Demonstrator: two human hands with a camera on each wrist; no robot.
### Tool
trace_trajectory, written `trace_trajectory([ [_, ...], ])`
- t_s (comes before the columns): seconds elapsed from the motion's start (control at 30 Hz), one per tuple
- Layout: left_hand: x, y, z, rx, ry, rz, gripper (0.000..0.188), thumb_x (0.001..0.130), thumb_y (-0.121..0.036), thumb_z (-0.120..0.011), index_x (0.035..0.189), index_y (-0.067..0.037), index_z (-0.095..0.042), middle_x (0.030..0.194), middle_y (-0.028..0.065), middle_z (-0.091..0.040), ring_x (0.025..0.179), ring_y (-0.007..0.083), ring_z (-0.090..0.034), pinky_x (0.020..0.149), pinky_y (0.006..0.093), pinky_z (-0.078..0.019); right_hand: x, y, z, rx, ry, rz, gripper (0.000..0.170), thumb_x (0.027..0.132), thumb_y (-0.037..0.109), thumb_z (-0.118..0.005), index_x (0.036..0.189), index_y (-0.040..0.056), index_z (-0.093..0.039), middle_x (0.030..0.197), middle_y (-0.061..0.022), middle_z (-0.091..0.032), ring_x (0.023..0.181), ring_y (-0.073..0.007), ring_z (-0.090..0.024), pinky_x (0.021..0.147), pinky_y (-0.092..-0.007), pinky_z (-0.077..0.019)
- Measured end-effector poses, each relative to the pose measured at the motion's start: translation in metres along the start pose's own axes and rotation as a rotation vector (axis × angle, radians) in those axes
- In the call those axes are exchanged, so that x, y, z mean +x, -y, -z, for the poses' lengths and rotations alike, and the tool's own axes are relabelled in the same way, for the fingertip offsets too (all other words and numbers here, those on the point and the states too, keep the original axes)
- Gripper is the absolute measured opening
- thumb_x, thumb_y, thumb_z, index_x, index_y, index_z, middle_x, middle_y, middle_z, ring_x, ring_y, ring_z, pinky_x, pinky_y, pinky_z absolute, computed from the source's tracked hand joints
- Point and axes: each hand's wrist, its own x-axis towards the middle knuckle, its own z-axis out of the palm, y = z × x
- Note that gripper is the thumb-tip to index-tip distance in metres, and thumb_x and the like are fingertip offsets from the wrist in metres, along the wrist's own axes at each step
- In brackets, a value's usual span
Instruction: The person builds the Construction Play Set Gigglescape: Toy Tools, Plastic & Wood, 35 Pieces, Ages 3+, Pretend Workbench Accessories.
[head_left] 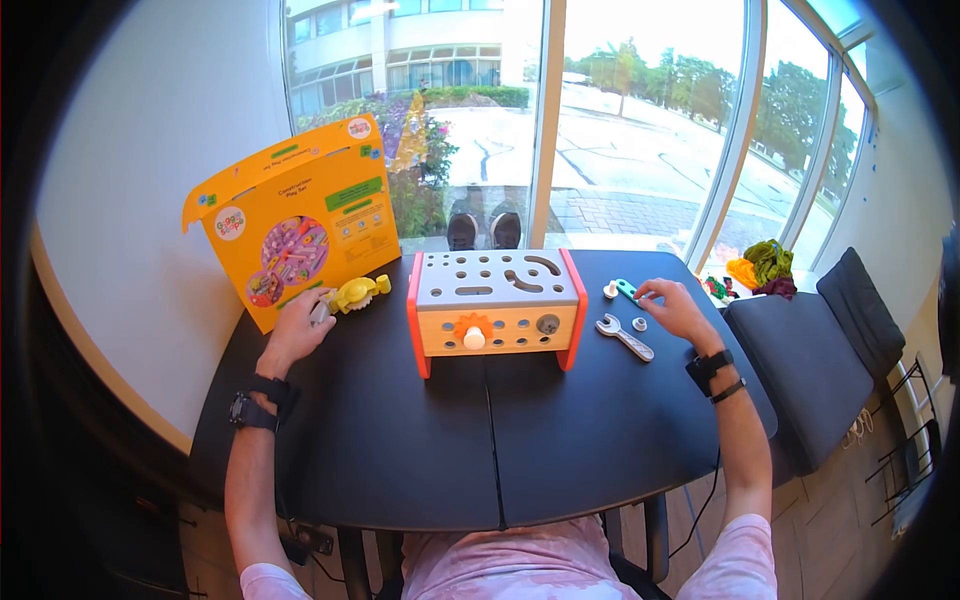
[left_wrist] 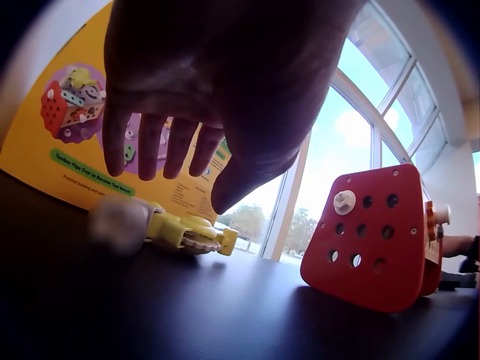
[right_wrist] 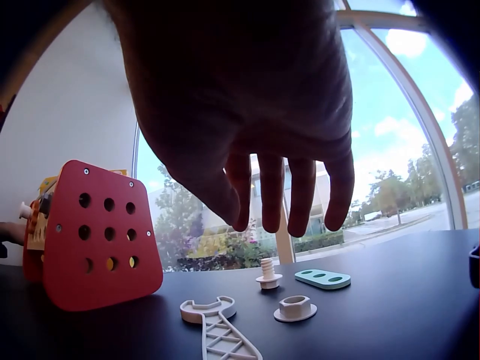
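My left hand [head_left: 293, 330] hovers over a yellow toy piece [head_left: 358, 293] with a toothed edge, its fingers extended and holding nothing. A pale grey part [head_left: 320, 311] lies at the near end of the yellow piece; in the left wrist view it is blurred. My right hand [head_left: 672, 310] hangs with loosely bent fingers above a green strip [right_wrist: 322, 279] with holes. Close by, a white bolt [right_wrist: 268, 274] stands upright beside a white hex nut [right_wrist: 295, 308] and a toy wrench [head_left: 625, 338]. Between the hands stands a toy workbench [head_left: 497, 312] with red sides.
A yellow box [head_left: 300, 215] stands at the back left of the black table [head_left: 400, 440]. An orange gear with a white knob [head_left: 474, 338] and a grey screw head [head_left: 548, 324] sit on the workbench front. Right of the table is a dark padded chair [head_left: 800, 345].
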Motion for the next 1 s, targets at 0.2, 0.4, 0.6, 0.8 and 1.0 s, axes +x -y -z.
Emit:
trace_trajectory([
  [0.2, -0.001, 0.003, 0.000, 0.040, 0.000, 0.001, 0.060, 0.090, -0.020, -0.084, 0.145, -0.004, -0.066, 0.140, 0.0224, -0.072, 0.130, 0.0421, -0.068, 0.112, 0.0467, -0.0542, -0.001, 0.000, 0.000, -0.007, 0.013, 0.002, 0.018, 0.102, 0.015, -0.073, 0.112, 0.0034, -0.082, 0.115, -0.0167, -0.081, 0.109, -0.0323, -0.077, 0.097, -0.0429, -0.0614],
  [0.4, -0.003, 0.007, -0.003, 0.076, -0.001, 0.021, 0.062, 0.091, -0.023, -0.083, 0.147, -0.005, -0.065, 0.139, 0.0227, -0.072, 0.129, 0.0418, -0.068, 0.111, 0.0463, -0.0545, -0.003, 0.006, 0.002, -0.020, 0.017, 0.016, 0.018, 0.101, 0.015, -0.073, 0.111, 0.0036, -0.081, 0.113, -0.0166, -0.081, 0.109, -0.0321, -0.077, 0.097, -0.0426, -0.0613],
  [0.6, -0.006, 0.004, 0.000, 0.067, 0.013, 0.041, 0.061, 0.091, -0.025, -0.082, 0.147, -0.005, -0.066, 0.139, 0.0225, -0.072, 0.129, 0.0410, -0.068, 0.110, 0.0462, -0.0549, -0.001, 0.006, -0.001, -0.016, 0.020, 0.054, 0.016, 0.101, 0.016, -0.074, 0.109, 0.0036, -0.081, 0.109, -0.0151, -0.080, 0.105, -0.0307, -0.076, 0.093, -0.0423, -0.0609],
  [0.8, -0.004, 0.015, -0.006, 0.103, 0.009, 0.056, 0.060, 0.091, -0.027, -0.083, 0.144, -0.003, -0.066, 0.140, 0.0222, -0.072, 0.131, 0.0413, -0.067, 0.112, 0.0463, -0.0540, -0.002, 0.014, 0.000, -0.001, 0.017, 0.057, 0.016, 0.099, 0.016, -0.075, 0.108, 0.0031, -0.081, 0.107, -0.0167, -0.079, 0.101, -0.0330, -0.074, 0.090, -0.0428, -0.0590],
  [1.0, -0.002, 0.028, -0.015, 0.133, 0.025, 0.065, 0.065, 0.091, -0.029, -0.084, 0.146, -0.001, -0.065, 0.140, 0.0242, -0.071, 0.132, 0.0421, -0.067, 0.114, 0.0461, -0.0527, -0.002, 0.016, 0.000, -0.010, 0.025, 0.056, 0.017, 0.100, 0.017, -0.075, 0.109, 0.0040, -0.081, 0.107, -0.0169, -0.079, 0.100, -0.0324, -0.074, 0.089, -0.0421, -0.0585],
])
